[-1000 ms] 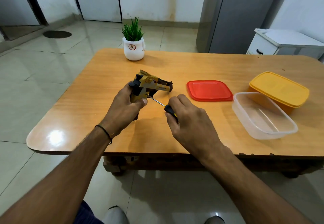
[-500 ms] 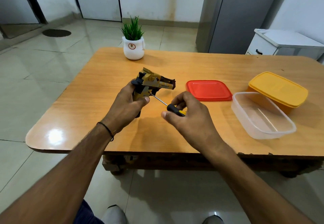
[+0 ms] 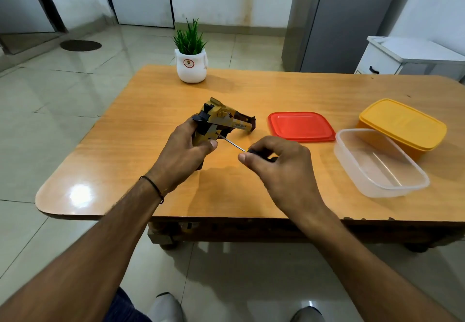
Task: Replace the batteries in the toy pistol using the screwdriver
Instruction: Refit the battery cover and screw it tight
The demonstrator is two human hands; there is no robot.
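Observation:
My left hand grips the handle of a yellow and black toy pistol and holds it just above the wooden table, barrel pointing right. My right hand pinches the black handle of a small screwdriver between thumb and fingers. The thin metal shaft runs up and left, and its tip sits against the pistol's handle beside my left thumb. Most of the screwdriver's handle is hidden by my fingers.
A red lid lies flat to the right of the pistol. An open clear plastic box stands near the right front edge, with a closed yellow box behind it. A white pot with a green plant stands at the back.
My right hand has turned on the screwdriver, fingers shifting round its handle. The tip stays at the pistol's handle. The pistol has tilted slightly in my left hand.

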